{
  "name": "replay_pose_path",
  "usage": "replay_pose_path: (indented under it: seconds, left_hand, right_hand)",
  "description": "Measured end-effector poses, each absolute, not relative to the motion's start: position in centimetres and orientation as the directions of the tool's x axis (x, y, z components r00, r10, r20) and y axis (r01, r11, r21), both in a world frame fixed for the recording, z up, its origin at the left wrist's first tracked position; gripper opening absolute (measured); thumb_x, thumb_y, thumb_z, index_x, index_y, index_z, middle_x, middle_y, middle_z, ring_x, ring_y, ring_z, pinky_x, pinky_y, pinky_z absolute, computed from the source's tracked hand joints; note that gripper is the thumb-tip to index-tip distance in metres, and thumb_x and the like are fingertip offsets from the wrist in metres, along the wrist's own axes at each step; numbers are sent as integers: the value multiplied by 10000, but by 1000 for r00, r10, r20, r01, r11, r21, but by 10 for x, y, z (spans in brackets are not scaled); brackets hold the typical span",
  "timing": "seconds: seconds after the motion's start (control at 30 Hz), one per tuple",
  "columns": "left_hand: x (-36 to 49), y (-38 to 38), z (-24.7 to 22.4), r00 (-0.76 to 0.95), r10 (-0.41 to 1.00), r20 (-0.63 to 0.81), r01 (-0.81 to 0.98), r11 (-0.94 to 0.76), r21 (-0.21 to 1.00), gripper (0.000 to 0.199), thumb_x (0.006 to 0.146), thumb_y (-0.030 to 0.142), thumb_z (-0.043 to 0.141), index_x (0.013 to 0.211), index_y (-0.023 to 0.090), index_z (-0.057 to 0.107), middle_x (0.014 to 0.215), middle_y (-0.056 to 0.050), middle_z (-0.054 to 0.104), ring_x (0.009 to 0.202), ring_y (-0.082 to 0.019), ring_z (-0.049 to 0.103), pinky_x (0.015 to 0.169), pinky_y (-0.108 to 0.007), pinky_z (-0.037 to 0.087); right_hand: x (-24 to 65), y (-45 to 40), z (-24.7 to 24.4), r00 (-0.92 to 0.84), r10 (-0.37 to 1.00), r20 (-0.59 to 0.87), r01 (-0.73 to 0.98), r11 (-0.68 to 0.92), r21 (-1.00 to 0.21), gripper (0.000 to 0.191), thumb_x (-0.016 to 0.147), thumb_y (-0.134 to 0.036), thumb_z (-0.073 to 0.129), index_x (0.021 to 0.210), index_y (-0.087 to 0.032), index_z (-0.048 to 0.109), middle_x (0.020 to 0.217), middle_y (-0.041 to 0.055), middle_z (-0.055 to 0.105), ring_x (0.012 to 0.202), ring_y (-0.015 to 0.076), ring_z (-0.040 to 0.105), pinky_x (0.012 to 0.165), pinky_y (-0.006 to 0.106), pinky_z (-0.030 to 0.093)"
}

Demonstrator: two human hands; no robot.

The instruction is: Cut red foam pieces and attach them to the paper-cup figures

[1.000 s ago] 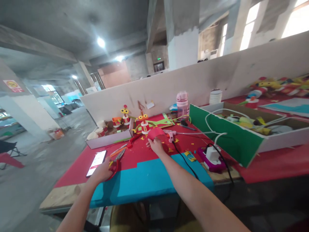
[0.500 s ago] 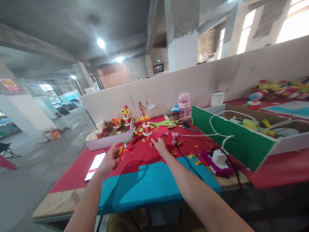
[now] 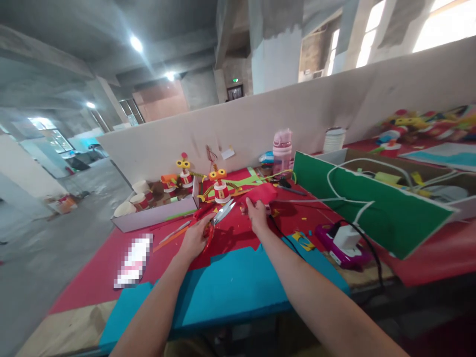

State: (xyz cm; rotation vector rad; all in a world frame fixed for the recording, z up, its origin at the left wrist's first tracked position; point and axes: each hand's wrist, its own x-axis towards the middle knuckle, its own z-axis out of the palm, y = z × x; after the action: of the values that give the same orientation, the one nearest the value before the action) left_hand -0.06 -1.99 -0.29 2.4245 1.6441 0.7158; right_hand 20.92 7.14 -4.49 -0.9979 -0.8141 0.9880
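My left hand (image 3: 196, 238) is closed around the red handles of a pair of scissors (image 3: 223, 212), whose blades point up and to the right. In my right hand (image 3: 256, 214) a piece of red paper (image 3: 265, 193) is pinched between thumb and fingers. The scissor tips are a short way left of the paper. Just behind the blades stands a small red-and-white paper-cup figure (image 3: 220, 191) with orange eyes and coiled arms. A pink glue gun (image 3: 268, 209) lies partly hidden behind the paper and my right hand.
A shallow box (image 3: 156, 213) with paper cups and a second figure (image 3: 185, 172) stands at the left. A phone (image 3: 134, 260) lies near the left edge. On the right are a green-sided box (image 3: 349, 203), a purple power strip (image 3: 344, 248) and cables; a pink bottle (image 3: 282, 151) stands behind.
My left hand has brought the scissors rightward, closer to the red paper. My right hand still holds the paper, now raised slightly. The whole view has shifted a little.
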Motion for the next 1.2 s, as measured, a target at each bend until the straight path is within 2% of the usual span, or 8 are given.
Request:
replay_pose_path:
  seconds: [0.23, 0.43, 0.63, 0.73, 0.83, 0.9, 1.07, 1.2]
  left_hand:
    - [-6, -14, 3, 224, 922, 317, 911, -314, 267, 517, 832, 258, 513, 1341, 259, 423, 1234, -77, 590, 1054, -242, 583, 861, -321, 444]
    - [-12, -28, 10, 123, 980, 158, 973, -150, 174, 397, 800, 368, 561, 1166, 233, 484, 1016, -93, 670, 929, -269, 627, 713, -307, 430]
    - [-35, -39, 32, 367, 929, -48, 921, -356, 155, 409, 731, 384, 639, 1112, 252, 569, 1112, -80, 629, 1015, -248, 584, 814, -313, 428]
    - [-67, -4, 72, 442, 894, 75, 891, -447, 77, 365, 804, 404, 562, 1141, 267, 591, 1185, -52, 605, 1116, -244, 514, 962, -343, 362]
    - [-109, 58, 110, 211, 919, 332, 977, -206, -49, 408, 826, 324, 518, 1224, 237, 542, 1231, -90, 570, 1178, -291, 444, 1005, -413, 311]
    - [-135, 102, 122, 179, 891, 416, 982, -136, -131, 479, 803, 279, 539, 1278, 250, 494, 1315, -95, 504, 1235, -316, 376, 1022, -447, 277]
    - [-166, 183, 108, 281, 888, 364, 939, -176, -295, 629, 735, 194, 573, 1339, 282, 420, 1480, -68, 313, 1291, -347, 274, 1009, -499, 253]
    - [-182, 215, 100, 276, 907, 319, 942, -190, -276, 571, 727, 139, 524, 1283, 256, 473, 1377, -88, 433, 1197, -312, 394, 975, -450, 306]
  right_hand:
    - [209, 68, -44, 265, 959, 96, -337, 185, -923, 314, 702, -454, 661, 653, -197, 489, 522, -12, 591, 476, 140, 570, 508, 273, 509]
    - [209, 57, -47, 432, 862, 264, 110, 240, -964, 332, 795, -494, 541, 640, -201, 511, 559, 55, 634, 520, 185, 593, 517, 280, 449]
    - [202, 40, -40, 333, 879, 342, 183, 296, -938, 408, 832, -534, 481, 634, -186, 561, 591, 80, 658, 565, 199, 612, 565, 285, 429]
    - [198, 37, -39, 307, 880, 362, 272, 284, -920, 465, 834, -567, 464, 596, -183, 572, 588, 98, 662, 576, 207, 616, 579, 292, 421]
    - [197, 38, -40, 250, 889, 383, 359, 283, -890, 511, 839, -591, 440, 603, -175, 622, 588, 105, 668, 586, 214, 624, 594, 298, 421]
    - [196, 39, -40, 214, 899, 383, 395, 279, -875, 526, 832, -608, 438, 615, -180, 651, 569, 97, 664, 576, 216, 628, 590, 297, 427]
    - [196, 41, -41, 207, 918, 338, 378, 244, -893, 507, 812, -627, 465, 619, -198, 657, 512, 71, 641, 507, 214, 616, 516, 289, 432]
    - [196, 41, -45, 189, 934, 305, 387, 214, -897, 489, 812, -612, 478, 618, -206, 671, 489, 58, 625, 473, 205, 602, 463, 280, 410]
